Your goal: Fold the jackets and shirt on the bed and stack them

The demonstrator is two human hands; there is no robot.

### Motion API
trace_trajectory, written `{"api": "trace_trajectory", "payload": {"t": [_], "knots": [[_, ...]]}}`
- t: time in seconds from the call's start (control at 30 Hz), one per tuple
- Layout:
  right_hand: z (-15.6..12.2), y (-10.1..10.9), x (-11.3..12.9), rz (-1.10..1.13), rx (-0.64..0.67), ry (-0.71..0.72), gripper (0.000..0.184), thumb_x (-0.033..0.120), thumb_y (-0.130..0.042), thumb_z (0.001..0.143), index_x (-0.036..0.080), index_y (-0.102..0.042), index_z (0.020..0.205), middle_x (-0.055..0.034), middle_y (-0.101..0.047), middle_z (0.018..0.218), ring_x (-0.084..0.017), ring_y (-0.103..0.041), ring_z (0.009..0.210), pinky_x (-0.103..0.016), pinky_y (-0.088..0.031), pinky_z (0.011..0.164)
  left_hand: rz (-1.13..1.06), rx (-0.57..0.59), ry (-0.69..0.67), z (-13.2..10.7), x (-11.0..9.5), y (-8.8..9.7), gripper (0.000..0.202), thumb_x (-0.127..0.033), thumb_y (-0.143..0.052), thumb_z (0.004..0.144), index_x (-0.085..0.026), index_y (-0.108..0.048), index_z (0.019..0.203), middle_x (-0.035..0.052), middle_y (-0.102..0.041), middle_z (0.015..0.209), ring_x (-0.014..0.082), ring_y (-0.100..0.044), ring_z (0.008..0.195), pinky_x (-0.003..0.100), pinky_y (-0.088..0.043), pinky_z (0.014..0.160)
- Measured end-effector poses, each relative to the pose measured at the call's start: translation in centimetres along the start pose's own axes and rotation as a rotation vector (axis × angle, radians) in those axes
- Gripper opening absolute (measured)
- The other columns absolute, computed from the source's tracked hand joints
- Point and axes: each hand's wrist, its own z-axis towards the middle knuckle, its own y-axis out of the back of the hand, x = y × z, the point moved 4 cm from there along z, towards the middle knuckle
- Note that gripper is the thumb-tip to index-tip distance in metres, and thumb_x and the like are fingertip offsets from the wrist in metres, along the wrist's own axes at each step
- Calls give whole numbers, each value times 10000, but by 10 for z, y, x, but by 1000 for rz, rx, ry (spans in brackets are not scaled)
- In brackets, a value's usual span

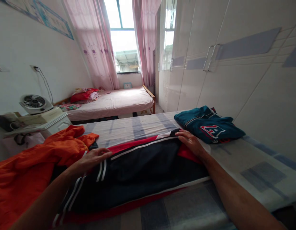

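Note:
A dark navy and red jacket [143, 169] with white stripes lies spread across the bed in front of me. My left hand [99, 157] rests on its far left edge, fingers stretched out over the fabric. At the far right edge, my right hand [189, 141] lies on the same garment with its fingers extended. To the left, an orange garment [59, 153] sits in a loose heap beside my left forearm. Beyond my right hand is a folded teal garment [205, 123] with a letter patch on it.
The checked bed sheet [262, 172] lies under the clothes. A second bed [114, 102] with a pink sheet stands below the window. White wardrobes [210, 86] line the right side. At left, a small fan [34, 103] stands on a white cabinet [58, 123].

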Motion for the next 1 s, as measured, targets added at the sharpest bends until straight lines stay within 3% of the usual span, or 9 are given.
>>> {"api": "trace_trajectory", "payload": {"t": [0.2,0.33,0.43,0.5,0.6,0.7,0.83,0.93,1.0], "knots": [[10,0,-1,-287,-24,59,181,302,-530,814,206,-683,805,-76,-664,1097,-247,-490,1189,-443,-334,1035,29,29,-29,-14,29,-5,532,-486,-526,728,-186,-594,1161,57,-672,1058,232,-610,1006,321,-466,881],[7,-2,32,-437,-113,84,281,334,-442,878,202,-667,983,-86,-584,1257,-268,-387,1290,-465,-299,1046,367,-316,-46,-29,16,-1,483,-356,-379,819,-95,-590,1167,145,-625,1143,278,-580,1068,407,-428,953],[-7,-30,55,-482,62,152,426,429,-388,906,234,-551,1248,-63,-441,1416,-249,-303,1349,-455,-251,1079,606,-455,-319,-42,3,-25,484,-384,-367,868,-140,-566,1236,141,-486,1364,295,-420,1272,446,-313,1065],[-17,-55,56,-522,247,133,494,469,-347,914,239,-477,1332,-62,-393,1449,-245,-290,1359,-457,-234,1086,675,-357,-429,-45,5,-50,482,-449,-410,870,-226,-539,1278,86,-434,1425,283,-368,1320,466,-301,1075],[-23,-72,48,-520,414,76,536,479,-312,919,199,-454,1353,-81,-388,1449,-233,-302,1355,-435,-242,1089,729,-244,-386,-44,16,-73,496,-464,-409,882,-254,-483,1325,62,-414,1436,277,-368,1324,498,-313,1060],[-23,-47,43,-445,296,54,494,438,-349,907,173,-523,1285,-100,-436,1416,-223,-356,1324,-393,-269,1086,709,-214,-318,-42,20,-76,503,-461,-402,888,-242,-467,1336,65,-395,1443,273,-356,1331,501,-292,1069],[-45,28,13,-545,-135,-220,441,410,-368,873,142,-597,1137,-160,-581,1214,-278,-520,1150,-407,-368,1008,652,-242,-305,-49,5,-65,498,-447,-412,889,-233,-466,1335,91,-394,1442,281,-342,1338,523,-280,1068],[-69,70,-27,-589,-160,-554,431,466,-463,797,141,-608,1041,-193,-605,1112,-344,-556,1073,-482,-415,934,637,-318,-330,-59,-26,-63,484,-394,-452,879,-168,-506,1303,144,-397,1435,306,-312,1350,537,-250,1079],[-79,84,-47,-369,-127,-706,357,475,-554,730,166,-616,898,-189,-645,971,-362,-590,992,-505,-452,868,589,-291,-405,-64,-52,-73,461,-368,-463,878,-174,-514,1293,131,-387,1446,286,-303,1357,501,-251,1095]]}}
